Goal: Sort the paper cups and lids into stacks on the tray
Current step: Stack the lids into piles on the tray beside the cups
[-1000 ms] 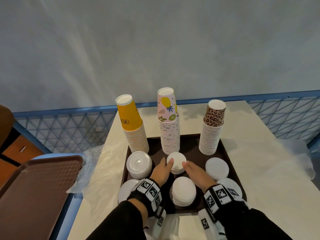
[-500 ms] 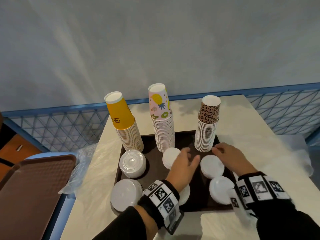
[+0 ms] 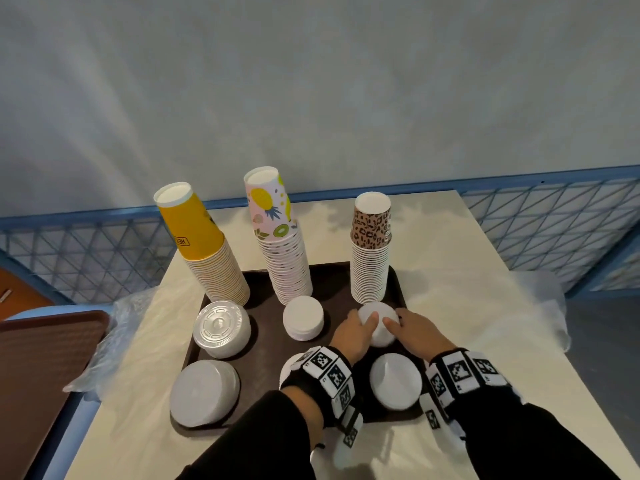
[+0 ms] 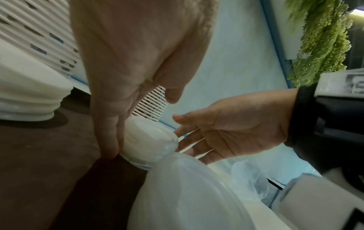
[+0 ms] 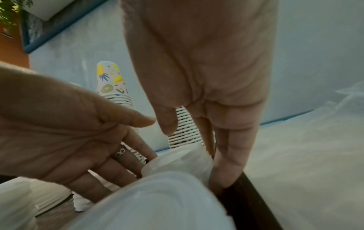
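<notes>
Both hands bracket the small lid stack at the tray's right side, before the leopard cups, left hand and right hand pressing with nearly straight fingers, so squeezing evenly and keeping the stack upright looks wise.

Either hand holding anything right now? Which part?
Both: left hand and right hand hold the small white lid stack by opposite sides, in front of the leopard cups.

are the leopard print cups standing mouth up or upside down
Upside down. The leopard print cups stand nested on the tray, and the top cup shows its narrower closed white base upward, widening downward.
</notes>
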### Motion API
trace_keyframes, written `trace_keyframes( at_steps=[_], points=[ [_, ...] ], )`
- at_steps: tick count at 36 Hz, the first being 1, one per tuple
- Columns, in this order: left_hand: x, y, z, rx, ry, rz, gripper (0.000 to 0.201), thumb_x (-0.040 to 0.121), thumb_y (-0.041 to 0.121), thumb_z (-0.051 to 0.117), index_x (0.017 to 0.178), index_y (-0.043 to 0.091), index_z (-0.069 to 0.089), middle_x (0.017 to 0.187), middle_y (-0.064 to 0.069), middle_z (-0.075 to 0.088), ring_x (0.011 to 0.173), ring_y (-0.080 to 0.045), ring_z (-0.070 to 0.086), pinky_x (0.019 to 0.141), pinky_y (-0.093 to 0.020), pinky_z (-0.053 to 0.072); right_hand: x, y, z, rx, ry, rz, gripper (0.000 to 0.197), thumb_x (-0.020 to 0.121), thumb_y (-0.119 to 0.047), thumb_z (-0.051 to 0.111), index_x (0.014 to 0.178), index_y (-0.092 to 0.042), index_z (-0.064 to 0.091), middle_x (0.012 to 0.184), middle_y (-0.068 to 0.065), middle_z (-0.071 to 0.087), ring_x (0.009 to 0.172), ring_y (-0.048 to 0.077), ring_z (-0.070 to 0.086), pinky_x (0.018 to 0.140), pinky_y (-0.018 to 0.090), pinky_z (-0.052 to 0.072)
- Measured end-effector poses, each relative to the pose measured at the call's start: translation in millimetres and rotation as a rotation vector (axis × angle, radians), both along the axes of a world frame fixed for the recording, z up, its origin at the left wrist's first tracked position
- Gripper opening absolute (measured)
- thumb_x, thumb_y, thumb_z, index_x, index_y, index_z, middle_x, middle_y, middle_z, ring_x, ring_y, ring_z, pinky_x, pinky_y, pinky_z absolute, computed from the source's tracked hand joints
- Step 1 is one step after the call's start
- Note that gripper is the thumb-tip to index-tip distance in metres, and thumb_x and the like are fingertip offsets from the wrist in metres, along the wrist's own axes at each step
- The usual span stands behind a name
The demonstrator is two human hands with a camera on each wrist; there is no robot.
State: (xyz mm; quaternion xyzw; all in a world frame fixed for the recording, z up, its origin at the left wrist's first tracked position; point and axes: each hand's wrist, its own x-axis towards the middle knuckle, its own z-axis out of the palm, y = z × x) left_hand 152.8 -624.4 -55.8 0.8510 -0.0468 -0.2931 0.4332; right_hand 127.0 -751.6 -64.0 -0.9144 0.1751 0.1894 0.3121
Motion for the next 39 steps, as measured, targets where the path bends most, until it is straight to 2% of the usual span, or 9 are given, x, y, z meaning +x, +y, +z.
trace_keyframes(
  at_steps=[3,6,11,15,18,21,28,35,39],
  points=[
    [5,-5,0,0.014,-0.01,-0.003,0.055,0.098,0.041,0.035,0.139,0.005,0.03,0.14,-0.017,0.045,0.127,-0.032,0.046,0.105,-0.035,0.035,5,-4,-1,0.021,-0.027,0.008,0.047,0.098,-0.037,0.038,0.135,-0.008,0.04,0.132,0.014,0.053,0.117,0.029,0.052,0.093,0.032,0.038],
    [10,-10,2,0.05,-0.005,-0.008,0.058,0.098,0.041,0.034,0.141,0.003,0.026,0.143,-0.018,0.042,0.13,-0.032,0.043,0.104,-0.035,0.034,11,-5,-1,0.013,-0.057,-0.034,0.055,0.096,-0.038,0.041,0.142,-0.009,0.031,0.14,0.016,0.044,0.125,0.031,0.047,0.102,0.035,0.037],
    [17,-9,4,0.087,-0.03,0.002,0.059,0.098,0.037,0.037,0.145,0.006,0.02,0.147,-0.017,0.038,0.134,-0.032,0.039,0.107,-0.033,0.032,32,-5,15,0.119,-0.331,-0.157,0.081,0.086,-0.029,0.063,0.148,-0.012,0.014,0.149,0.017,0.029,0.136,0.032,0.034,0.108,0.038,0.032],
    [19,-5,4,0.146,-0.034,-0.055,0.06,0.098,0.035,0.038,0.146,0.004,0.016,0.146,-0.018,0.039,0.132,-0.032,0.041,0.103,-0.033,0.035,58,-4,28,0.211,-0.52,-0.216,0.101,0.072,-0.028,0.078,0.148,-0.016,0.012,0.148,0.014,0.031,0.136,0.03,0.033,0.108,0.042,0.034],
    [20,-2,0,0.2,-0.055,-0.093,0.059,0.098,0.035,0.038,0.143,0.001,0.02,0.144,-0.019,0.042,0.131,-0.032,0.043,0.102,-0.033,0.036,76,0,34,0.234,-0.58,-0.214,0.098,0.065,-0.025,0.083,0.143,-0.015,0.026,0.141,0.01,0.046,0.129,0.03,0.045,0.105,0.042,0.04],
    [20,-1,-7,0.241,-0.075,-0.132,0.056,0.098,0.035,0.039,0.14,0.0,0.027,0.139,-0.02,0.047,0.127,-0.034,0.046,0.1,-0.035,0.038,85,3,35,0.224,-0.588,-0.23,0.085,0.064,-0.024,0.084,0.134,-0.014,0.037,0.13,0.009,0.057,0.119,0.03,0.055,0.097,0.037,0.044],
    [21,2,-16,0.238,-0.104,-0.148,0.048,0.096,0.032,0.043,0.13,-0.001,0.038,0.128,-0.022,0.055,0.118,-0.035,0.053,0.094,-0.037,0.042,94,3,35,0.201,-0.63,-0.283,0.083,0.064,-0.021,0.084,0.133,-0.012,0.039,0.128,0.011,0.059,0.118,0.031,0.056,0.095,0.034,0.043],
    [21,6,-13,0.19,-0.085,-0.148,0.049,0.097,0.031,0.041,0.135,0.0,0.034,0.133,-0.021,0.051,0.122,-0.034,0.05,0.096,-0.035,0.04,90,2,33,0.195,-0.58,-0.272,0.088,0.066,-0.021,0.083,0.138,-0.012,0.033,0.135,0.011,0.053,0.123,0.031,0.051,0.099,0.038,0.042],
    [15,11,-7,0.123,-0.033,-0.167,0.056,0.098,0.033,0.038,0.142,0.002,0.021,0.139,-0.02,0.047,0.125,-0.034,0.048,0.099,-0.035,0.04,63,-7,30,0.169,-0.373,-0.273,0.084,0.077,-0.03,0.074,0.143,-0.013,0.027,0.145,0.013,0.039,0.129,0.03,0.045,0.105,0.041,0.038]
  ],
)
